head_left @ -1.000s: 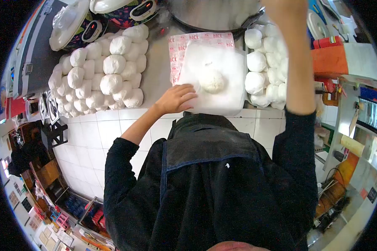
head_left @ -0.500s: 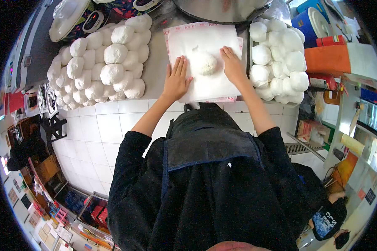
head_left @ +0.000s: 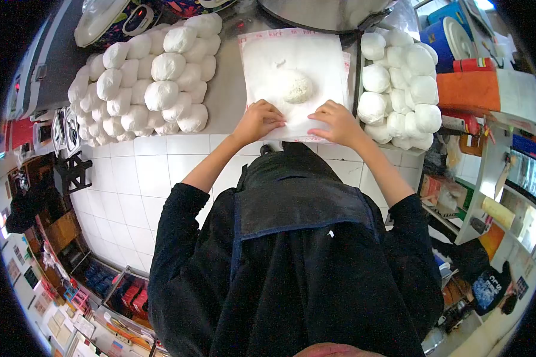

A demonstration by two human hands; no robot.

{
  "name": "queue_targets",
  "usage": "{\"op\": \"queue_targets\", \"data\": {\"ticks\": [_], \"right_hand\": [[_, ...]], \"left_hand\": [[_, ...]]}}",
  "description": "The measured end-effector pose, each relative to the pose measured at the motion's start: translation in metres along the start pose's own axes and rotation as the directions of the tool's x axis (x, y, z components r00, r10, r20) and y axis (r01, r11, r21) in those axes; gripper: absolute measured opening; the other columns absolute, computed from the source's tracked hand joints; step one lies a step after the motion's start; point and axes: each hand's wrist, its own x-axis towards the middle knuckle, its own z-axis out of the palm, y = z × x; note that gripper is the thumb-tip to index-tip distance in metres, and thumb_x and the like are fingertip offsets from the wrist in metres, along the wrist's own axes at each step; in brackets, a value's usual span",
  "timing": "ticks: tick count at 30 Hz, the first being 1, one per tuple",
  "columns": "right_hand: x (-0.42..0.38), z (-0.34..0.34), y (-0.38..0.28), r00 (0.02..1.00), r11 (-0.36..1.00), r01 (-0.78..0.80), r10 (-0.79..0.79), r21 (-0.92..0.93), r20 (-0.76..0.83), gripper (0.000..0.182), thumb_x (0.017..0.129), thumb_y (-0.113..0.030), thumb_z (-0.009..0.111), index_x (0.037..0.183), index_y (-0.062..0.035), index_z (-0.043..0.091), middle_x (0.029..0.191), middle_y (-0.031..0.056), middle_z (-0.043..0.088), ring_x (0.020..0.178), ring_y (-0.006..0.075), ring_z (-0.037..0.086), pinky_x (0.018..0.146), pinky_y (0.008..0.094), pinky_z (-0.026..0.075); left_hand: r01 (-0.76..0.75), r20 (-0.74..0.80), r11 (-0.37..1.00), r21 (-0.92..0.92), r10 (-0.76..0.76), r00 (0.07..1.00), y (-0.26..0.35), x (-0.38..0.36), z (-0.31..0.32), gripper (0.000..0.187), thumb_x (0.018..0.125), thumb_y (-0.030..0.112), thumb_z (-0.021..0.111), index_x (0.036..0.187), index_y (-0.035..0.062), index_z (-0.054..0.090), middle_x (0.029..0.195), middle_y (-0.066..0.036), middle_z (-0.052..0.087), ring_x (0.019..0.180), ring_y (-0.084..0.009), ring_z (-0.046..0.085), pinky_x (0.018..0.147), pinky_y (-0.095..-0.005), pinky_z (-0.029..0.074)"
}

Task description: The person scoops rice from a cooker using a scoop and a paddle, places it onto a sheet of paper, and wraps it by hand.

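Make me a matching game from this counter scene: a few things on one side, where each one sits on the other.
Things:
1. rice mound
2. left hand
3. right hand
4. blue container

Places:
A. far right, behind the wrapped balls
B. middle of the white sheet
C. sheet's near edge, right side
D. sheet's near edge, left side

Pairs: 1-B, 2-D, 3-C, 4-A
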Motion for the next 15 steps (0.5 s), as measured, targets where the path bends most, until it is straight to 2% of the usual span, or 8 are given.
{"op": "queue_targets", "data": {"ticks": [2, 4, 5, 7, 8, 10, 14, 15], "right_hand": [[0.001, 0.0, -0.005, 0.997, 0.997, 0.074, -0.073, -0.033, 0.013, 0.019, 0.074, -0.015, 0.065, 0.091, -0.0054, 0.065, 0.085, 0.0065, 0.06, 0.081, 0.0233, 0.055, 0.074, 0.0352, 0.045], [0.001, 0.004, -0.003, 0.995, 0.981, 0.101, -0.101, -0.165, 0.008, 0.027, 0.069, -0.013, 0.066, 0.095, -0.0058, 0.064, 0.084, 0.0061, 0.059, 0.078, 0.0228, 0.054, 0.072, 0.0356, 0.044], [0.002, 0.007, 0.0, 0.994, 0.98, 0.106, -0.106, -0.169, 0.006, 0.027, 0.069, -0.013, 0.066, 0.095, -0.0058, 0.064, 0.084, 0.0061, 0.059, 0.078, 0.0228, 0.054, 0.072, 0.0356, 0.044], [0.001, 0.013, 0.008, 0.995, 0.965, 0.053, -0.073, -0.259, -0.07, 0.033, 0.067, -0.01, 0.065, 0.099, -0.0047, 0.062, 0.088, 0.0075, 0.06, 0.084, 0.0238, 0.056, 0.076, 0.035, 0.046], [0.001, 0.013, 0.008, 0.995, 0.964, 0.054, -0.075, -0.26, -0.071, 0.033, 0.067, -0.01, 0.065, 0.099, -0.0047, 0.062, 0.088, 0.0075, 0.06, 0.084, 0.0238, 0.056, 0.076, 0.035, 0.046], [-0.003, 0.014, 0.009, 0.979, 0.903, 0.123, -0.177, -0.411, -0.097, 0.029, 0.073, -0.011, 0.055, 0.101, -0.0031, 0.061, 0.097, 0.0089, 0.061, 0.094, 0.0264, 0.057, 0.077, 0.035, 0.047], [-0.016, 0.014, 0.024, 0.967, 0.878, 0.226, -0.253, -0.422, -0.008, 0.026, 0.077, -0.01, 0.051, 0.1, -0.0029, 0.061, 0.099, 0.0108, 0.063, 0.096, 0.0273, 0.06, 0.081, 0.0351, 0.048], [-0.018, 0.009, 0.017, 0.988, 0.958, 0.153, -0.141, -0.245, 0.064, 0.024, 0.079, -0.012, 0.051, 0.098, -0.0023, 0.062, 0.095, 0.0122, 0.064, 0.092, 0.027, 0.061, 0.079, 0.0346, 0.048]], "left_hand": [[0.077, 0.023, 0.995, -0.061, -0.075, 0.997, 0.0, 0.003, 0.0, 0.013, 0.071, 0.019, 0.07, 0.08, 0.0081, 0.069, 0.083, -0.005, 0.062, 0.087, -0.0206, 0.054, 0.077, -0.0354, 0.042], [0.432, 0.106, 0.863, -0.26, -0.42, 0.901, 0.004, 0.009, -0.003, 0.018, 0.073, 0.016, 0.069, 0.088, 0.0075, 0.066, 0.09, -0.009, 0.063, 0.087, -0.025, 0.056, 0.076, -0.0359, 0.045], [0.429, 0.1, 0.865, -0.259, -0.418, 0.903, 0.013, 0.012, -0.008, 0.018, 0.073, 0.016, 0.069, 0.088, 0.0075, 0.066, 0.09, -0.009, 0.063, 0.087, -0.025, 0.056, 0.076, -0.0359, 0.045], [0.134, -0.012, 0.974, 0.184, -0.134, 0.991, 0.038, 0.011, -0.018, 0.02, 0.076, 0.016, 0.065, 0.093, 0.008, 0.062, 0.091, -0.012, 0.063, 0.084, -0.0288, 0.058, 0.073, -0.0378, 0.047], [0.133, -0.013, 0.974, 0.185, -0.133, 0.991, 0.043, 0.007, -0.018, 0.02, 0.076, 0.016, 0.065, 0.093, 0.008, 0.062, 0.091, -0.012, 0.063, 0.084, -0.0288, 0.058, 0.073, -0.0378, 0.047], [-0.025, -0.046, 0.928, 0.371, 0.045, 0.998, 0.048, 0.002, -0.018, 0.02, 0.077, 0.011, 0.059, 0.097, 0.0072, 0.058, 0.095, -0.013, 0.062, 0.087, -0.032, 0.059, 0.073, -0.0386, 0.048], [0.047, 0.064, 0.944, 0.327, -0.072, 0.995, 0.02, -0.021, -0.017, 0.026, 0.078, 0.005, 0.053, 0.104, 0.0064, 0.057, 0.1, -0.015, 0.061, 0.091, -0.0329, 0.059, 0.077, -0.0414, 0.048], [0.177, 0.207, 0.931, 0.318, -0.25, 0.946, 0.035, -0.02, -0.029, 0.03, 0.078, 0.004, 0.051, 0.107, 0.0057, 0.055, 0.103, -0.014, 0.061, 0.096, -0.03, 0.057, 0.083, -0.0425, 0.045]]}}
